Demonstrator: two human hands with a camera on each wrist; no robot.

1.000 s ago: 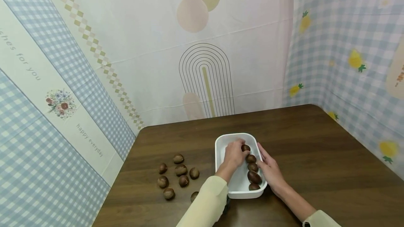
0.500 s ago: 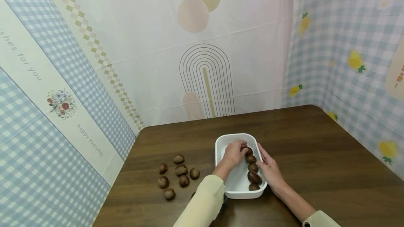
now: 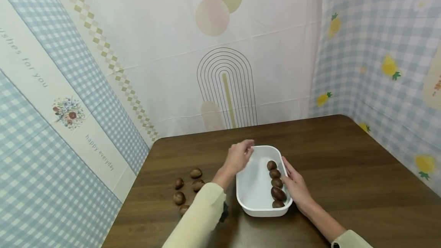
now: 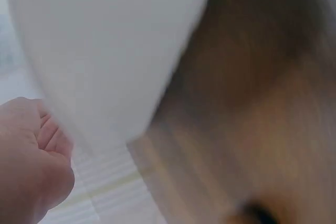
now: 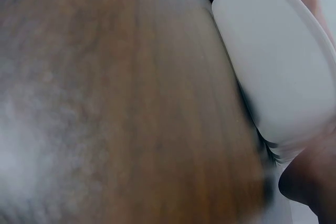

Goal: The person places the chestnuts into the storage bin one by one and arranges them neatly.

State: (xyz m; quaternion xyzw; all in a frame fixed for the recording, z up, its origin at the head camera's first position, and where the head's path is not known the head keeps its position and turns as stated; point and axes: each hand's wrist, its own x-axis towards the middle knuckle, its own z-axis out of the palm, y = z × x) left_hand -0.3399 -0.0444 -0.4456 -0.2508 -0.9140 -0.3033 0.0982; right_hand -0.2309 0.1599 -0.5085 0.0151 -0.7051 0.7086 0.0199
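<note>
A white rectangular dish [image 3: 256,186] sits on the table, with a row of several glossy brown chestnuts [image 3: 276,183] along its right inner side. My right hand [image 3: 298,188] grips the dish's right side, thumb over the rim and fingers along the outer wall. In the right wrist view this hand [image 5: 315,174] is at the dish's end [image 5: 273,61]. Over the far left corner of the dish is my left hand [image 3: 239,156], fingers loosely curled and holding nothing. The left wrist view shows that hand [image 4: 31,161] beside the blurred white dish wall [image 4: 105,51].
Several loose chestnuts [image 3: 178,198] lie on the brown wooden table [image 3: 330,152] left of the dish, some hidden by the left sleeve [image 3: 198,211]. Patterned cloths [image 3: 282,72] hang behind the table and at both sides.
My left hand has let go of a chestnut at the far end of the row and moved left, out over the dish's far left corner. The right hand keeps its grip.
</note>
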